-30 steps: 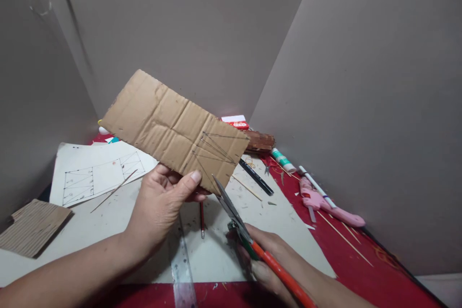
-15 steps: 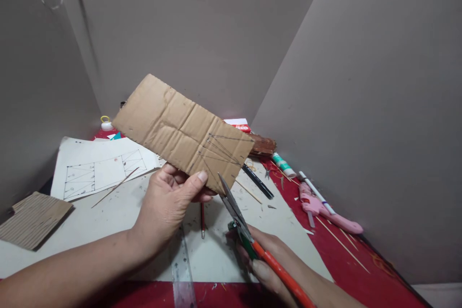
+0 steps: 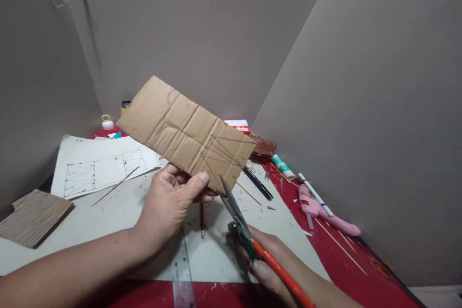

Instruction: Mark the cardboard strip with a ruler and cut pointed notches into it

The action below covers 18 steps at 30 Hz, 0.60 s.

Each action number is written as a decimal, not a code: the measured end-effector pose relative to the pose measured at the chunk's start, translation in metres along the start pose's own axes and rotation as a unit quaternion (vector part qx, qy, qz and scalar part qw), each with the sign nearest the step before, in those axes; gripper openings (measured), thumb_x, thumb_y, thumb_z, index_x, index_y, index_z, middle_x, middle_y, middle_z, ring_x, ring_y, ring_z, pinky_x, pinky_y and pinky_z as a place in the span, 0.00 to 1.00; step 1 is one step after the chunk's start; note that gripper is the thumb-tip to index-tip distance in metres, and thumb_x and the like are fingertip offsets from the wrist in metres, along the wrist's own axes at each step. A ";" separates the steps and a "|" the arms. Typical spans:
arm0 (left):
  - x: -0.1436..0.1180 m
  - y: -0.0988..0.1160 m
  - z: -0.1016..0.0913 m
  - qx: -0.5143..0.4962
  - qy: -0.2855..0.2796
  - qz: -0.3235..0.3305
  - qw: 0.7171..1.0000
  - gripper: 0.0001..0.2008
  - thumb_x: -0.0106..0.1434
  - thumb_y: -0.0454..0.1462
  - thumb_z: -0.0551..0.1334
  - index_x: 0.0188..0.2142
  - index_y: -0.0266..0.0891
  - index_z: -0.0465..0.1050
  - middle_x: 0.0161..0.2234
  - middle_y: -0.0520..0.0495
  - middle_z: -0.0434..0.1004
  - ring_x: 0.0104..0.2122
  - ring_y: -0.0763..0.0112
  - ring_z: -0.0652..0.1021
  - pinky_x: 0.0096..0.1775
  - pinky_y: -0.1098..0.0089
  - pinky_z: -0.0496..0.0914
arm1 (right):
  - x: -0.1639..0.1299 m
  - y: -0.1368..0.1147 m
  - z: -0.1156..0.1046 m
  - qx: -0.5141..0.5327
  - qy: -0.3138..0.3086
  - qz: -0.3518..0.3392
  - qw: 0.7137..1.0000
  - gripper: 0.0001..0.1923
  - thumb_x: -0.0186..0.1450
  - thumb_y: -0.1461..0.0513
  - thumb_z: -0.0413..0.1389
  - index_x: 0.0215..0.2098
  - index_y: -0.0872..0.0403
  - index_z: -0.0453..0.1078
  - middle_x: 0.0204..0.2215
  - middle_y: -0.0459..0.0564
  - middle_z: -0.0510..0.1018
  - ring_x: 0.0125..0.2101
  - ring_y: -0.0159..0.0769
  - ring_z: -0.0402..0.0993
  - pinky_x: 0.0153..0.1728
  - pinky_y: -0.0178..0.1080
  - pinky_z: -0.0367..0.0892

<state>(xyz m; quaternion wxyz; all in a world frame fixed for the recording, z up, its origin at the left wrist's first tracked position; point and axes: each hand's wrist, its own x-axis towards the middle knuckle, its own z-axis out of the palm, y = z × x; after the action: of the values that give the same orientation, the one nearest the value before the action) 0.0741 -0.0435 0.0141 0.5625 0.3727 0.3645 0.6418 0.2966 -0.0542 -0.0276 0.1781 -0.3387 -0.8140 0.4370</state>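
A creased piece of brown cardboard [image 3: 180,127] is held up at a tilt by my left hand [image 3: 175,195], pinched at its lower edge with the thumb on the face turned to me. Dark lines are drawn in a narrow zigzag on its right part. My right hand [image 3: 267,252] is closed around scissors [image 3: 236,216] with one orange and one green handle. Their blades are parted at the cardboard's lower right corner, one in front of the face and the other at the edge below. Some right-hand fingers are hidden behind the handles.
White paper with a drawn diagram [image 3: 97,168] and a corrugated cardboard piece [image 3: 36,216] lie left. A clear ruler [image 3: 182,269] and pencil [image 3: 202,221] lie below my hands. Right are a black marker [image 3: 258,183], glue stick [image 3: 284,167], pink glue gun [image 3: 325,214] and thin sticks [image 3: 341,245].
The cardboard has shifted slightly to the right and down along with my left hand. The scissors stay almost in place at its corner, blades still parted. The view has turned a little.
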 end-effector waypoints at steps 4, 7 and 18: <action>0.000 -0.001 0.000 0.000 0.003 -0.004 1.000 0.12 0.54 0.35 0.73 0.35 0.33 0.75 0.28 0.51 0.83 0.25 0.73 0.82 0.28 0.75 0.78 | -0.003 0.005 0.002 0.005 0.010 0.010 1.000 0.25 0.70 0.40 0.43 0.38 0.52 0.64 0.29 0.47 0.68 0.30 0.38 0.63 0.33 0.38 0.66; 0.001 -0.001 -0.001 0.004 0.001 -0.015 1.000 0.12 0.54 0.35 0.73 0.35 0.33 0.74 0.27 0.50 0.83 0.26 0.72 0.82 0.29 0.75 0.78 | -0.004 0.010 0.003 -0.002 0.024 0.018 1.000 0.25 0.70 0.40 0.42 0.36 0.51 0.63 0.29 0.46 0.65 0.30 0.38 0.62 0.32 0.38 0.64; 0.001 0.000 -0.001 0.023 0.001 -0.026 0.999 0.14 0.53 0.38 0.74 0.35 0.34 0.75 0.30 0.46 0.84 0.27 0.69 0.83 0.30 0.73 0.78 | 0.000 0.004 0.008 -0.003 0.049 -0.011 0.999 0.26 0.70 0.41 0.40 0.32 0.51 0.63 0.25 0.45 0.63 0.26 0.36 0.59 0.29 0.37 0.62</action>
<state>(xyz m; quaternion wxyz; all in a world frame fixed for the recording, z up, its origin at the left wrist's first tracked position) 0.0729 -0.0424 0.0140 0.5698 0.3757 0.3893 0.6185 0.2935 -0.0572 -0.0356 0.2222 -0.3512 -0.8090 0.4157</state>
